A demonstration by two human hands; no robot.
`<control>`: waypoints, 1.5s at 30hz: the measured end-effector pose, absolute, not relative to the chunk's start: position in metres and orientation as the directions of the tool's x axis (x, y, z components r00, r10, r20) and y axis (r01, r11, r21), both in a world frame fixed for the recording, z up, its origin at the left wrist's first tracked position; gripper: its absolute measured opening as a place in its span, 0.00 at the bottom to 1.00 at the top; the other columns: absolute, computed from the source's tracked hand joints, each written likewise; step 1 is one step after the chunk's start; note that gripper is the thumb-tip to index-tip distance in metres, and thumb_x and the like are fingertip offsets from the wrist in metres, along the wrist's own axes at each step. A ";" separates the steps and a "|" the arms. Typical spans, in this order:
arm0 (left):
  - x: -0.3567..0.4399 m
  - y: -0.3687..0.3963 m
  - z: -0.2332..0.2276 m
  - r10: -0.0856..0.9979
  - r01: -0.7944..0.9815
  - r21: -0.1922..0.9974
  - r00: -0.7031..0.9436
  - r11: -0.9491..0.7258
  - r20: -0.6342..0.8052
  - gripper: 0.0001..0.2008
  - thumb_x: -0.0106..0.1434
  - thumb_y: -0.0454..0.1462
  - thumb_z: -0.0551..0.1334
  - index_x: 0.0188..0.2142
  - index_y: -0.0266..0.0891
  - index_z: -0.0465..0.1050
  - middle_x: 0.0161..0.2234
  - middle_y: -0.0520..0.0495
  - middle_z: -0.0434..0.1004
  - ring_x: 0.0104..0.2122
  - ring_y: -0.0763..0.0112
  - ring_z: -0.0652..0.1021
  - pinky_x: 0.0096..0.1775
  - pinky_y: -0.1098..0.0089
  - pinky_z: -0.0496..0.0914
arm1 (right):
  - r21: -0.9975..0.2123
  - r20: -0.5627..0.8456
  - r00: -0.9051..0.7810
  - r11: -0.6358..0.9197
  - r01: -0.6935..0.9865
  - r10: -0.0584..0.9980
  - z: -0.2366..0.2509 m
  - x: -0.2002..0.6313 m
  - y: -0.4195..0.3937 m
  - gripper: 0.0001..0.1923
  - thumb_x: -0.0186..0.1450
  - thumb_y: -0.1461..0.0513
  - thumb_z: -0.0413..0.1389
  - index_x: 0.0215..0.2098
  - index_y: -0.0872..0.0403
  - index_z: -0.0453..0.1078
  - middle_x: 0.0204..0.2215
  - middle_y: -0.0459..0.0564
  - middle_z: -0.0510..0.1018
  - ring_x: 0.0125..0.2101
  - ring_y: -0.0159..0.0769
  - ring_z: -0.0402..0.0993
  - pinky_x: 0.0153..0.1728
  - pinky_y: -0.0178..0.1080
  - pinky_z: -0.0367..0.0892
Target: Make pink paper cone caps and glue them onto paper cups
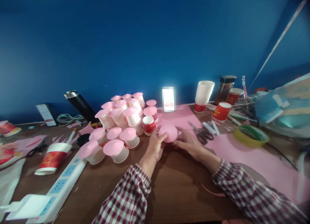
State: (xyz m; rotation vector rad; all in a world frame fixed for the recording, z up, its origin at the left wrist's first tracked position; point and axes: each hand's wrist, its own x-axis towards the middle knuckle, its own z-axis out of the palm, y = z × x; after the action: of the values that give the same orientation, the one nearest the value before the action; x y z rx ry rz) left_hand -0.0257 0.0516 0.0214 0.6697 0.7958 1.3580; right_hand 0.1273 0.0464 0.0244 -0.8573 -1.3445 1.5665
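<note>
A round pink paper disc [169, 133] is held just above the table, between both hands. My left hand [155, 146] grips its left edge, with the thumb lying on top and the other fingers underneath. At the right edge, my right hand [190, 144] has its thumb and fingers closed around the rim. What lies under the disc is hidden. Close to my left hand stands a small red paper cup [149, 124] with a white inside. Left of it are several white cups topped with shallow pink paper cones [113, 147]. Scissors [202, 134] lie open near my right hand.
Pink paper sheets [237, 149] spread to the right, under a roll of yellow tape [252, 136]. Stacked white cups [204, 92] stand behind. A power strip [64, 182], a red cup [53, 159] and a black flask [81, 104] are left. A blurred bright rectangle [169, 99] stands by the wall.
</note>
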 end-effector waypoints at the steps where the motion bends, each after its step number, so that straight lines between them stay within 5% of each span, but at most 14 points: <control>1: -0.026 0.052 0.021 0.994 -0.576 0.810 0.043 0.110 -0.104 0.31 0.50 0.36 0.69 0.53 0.40 0.60 0.43 0.43 0.72 0.40 0.65 0.76 0.39 0.68 0.71 | -0.981 0.039 -0.385 -0.038 -0.191 0.922 0.025 0.127 0.046 0.36 0.54 0.62 0.62 0.56 0.53 0.52 0.32 0.49 0.77 0.30 0.33 0.74 0.29 0.36 0.68; 5: -0.026 0.050 0.022 0.990 -0.565 0.816 0.129 0.124 -0.062 0.27 0.51 0.38 0.68 0.50 0.39 0.63 0.43 0.43 0.74 0.39 0.64 0.76 0.38 0.66 0.71 | -0.983 0.041 -0.353 -0.025 -0.179 0.935 0.027 0.125 0.044 0.33 0.53 0.60 0.63 0.54 0.53 0.56 0.39 0.53 0.76 0.34 0.36 0.75 0.30 0.36 0.70; 13: -0.024 0.048 0.024 0.986 -0.559 0.820 0.165 0.123 -0.036 0.22 0.50 0.37 0.69 0.45 0.36 0.66 0.40 0.43 0.75 0.37 0.66 0.76 0.39 0.67 0.71 | -0.980 0.129 -0.320 0.071 -0.185 0.939 0.020 0.129 0.052 0.23 0.56 0.57 0.61 0.48 0.55 0.63 0.38 0.53 0.77 0.38 0.40 0.74 0.43 0.44 0.68; 17: -0.027 0.048 0.026 0.978 -0.646 0.740 0.194 0.188 -0.079 0.20 0.55 0.45 0.64 0.44 0.39 0.66 0.39 0.44 0.74 0.38 0.69 0.76 0.42 0.66 0.70 | -0.948 0.298 -0.171 0.312 0.064 0.939 0.019 0.134 0.054 0.11 0.56 0.58 0.60 0.37 0.53 0.70 0.35 0.52 0.76 0.36 0.41 0.72 0.41 0.46 0.68; 20: -0.028 0.046 0.029 0.948 -0.667 0.680 0.279 0.305 -0.151 0.26 0.56 0.54 0.59 0.45 0.37 0.66 0.39 0.40 0.75 0.38 0.63 0.76 0.41 0.61 0.70 | -0.797 0.513 -0.149 0.534 0.283 0.845 0.021 0.138 0.053 0.02 0.56 0.61 0.59 0.29 0.51 0.72 0.38 0.52 0.73 0.41 0.44 0.70 0.44 0.47 0.65; 23: -0.028 0.045 0.030 0.929 -0.590 0.724 0.305 0.356 -0.208 0.27 0.54 0.53 0.61 0.45 0.36 0.67 0.39 0.39 0.75 0.37 0.60 0.77 0.39 0.62 0.69 | -0.695 0.584 -0.186 0.605 0.389 0.790 0.024 0.139 0.052 0.06 0.59 0.64 0.55 0.27 0.49 0.74 0.39 0.52 0.72 0.42 0.44 0.69 0.44 0.48 0.63; 29: -0.029 0.049 0.019 0.948 -0.465 0.839 0.267 0.283 -0.172 0.26 0.45 0.32 0.72 0.44 0.34 0.68 0.39 0.41 0.76 0.35 0.68 0.76 0.38 0.69 0.67 | -0.743 0.538 -0.174 0.562 0.363 0.825 0.022 0.137 0.054 0.06 0.60 0.62 0.55 0.35 0.50 0.73 0.38 0.52 0.74 0.39 0.42 0.71 0.42 0.45 0.65; 33: -0.030 0.051 0.016 0.991 -0.381 0.916 0.088 0.123 -0.097 0.26 0.46 0.33 0.70 0.45 0.35 0.66 0.31 0.46 0.76 0.30 0.71 0.76 0.36 0.69 0.67 | -0.894 0.380 -0.071 0.386 0.227 0.922 0.020 0.137 0.056 0.14 0.64 0.58 0.50 0.47 0.52 0.65 0.36 0.52 0.76 0.36 0.40 0.73 0.38 0.42 0.68; 37: -0.029 0.051 0.018 1.000 -0.266 0.964 -0.019 -0.024 0.019 0.24 0.48 0.35 0.69 0.44 0.34 0.67 0.29 0.48 0.76 0.29 0.71 0.75 0.36 0.69 0.67 | -0.946 0.252 -0.112 0.269 0.183 0.961 0.024 0.137 0.054 0.15 0.64 0.53 0.50 0.45 0.53 0.65 0.36 0.52 0.76 0.36 0.39 0.74 0.38 0.41 0.69; 45: -0.026 0.050 0.018 0.997 -0.173 0.982 0.002 -0.072 0.073 0.20 0.50 0.37 0.68 0.43 0.35 0.68 0.30 0.47 0.75 0.32 0.70 0.76 0.37 0.70 0.68 | -0.922 0.273 -0.181 0.310 0.232 0.945 0.020 0.134 0.053 0.15 0.61 0.56 0.55 0.44 0.54 0.64 0.35 0.52 0.77 0.35 0.38 0.75 0.35 0.39 0.70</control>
State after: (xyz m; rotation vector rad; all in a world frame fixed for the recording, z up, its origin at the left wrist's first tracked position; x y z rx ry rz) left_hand -0.0263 0.0497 0.0181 1.1359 1.0385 1.3331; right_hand 0.1339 0.0534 0.0196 -1.0885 -1.6339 0.9486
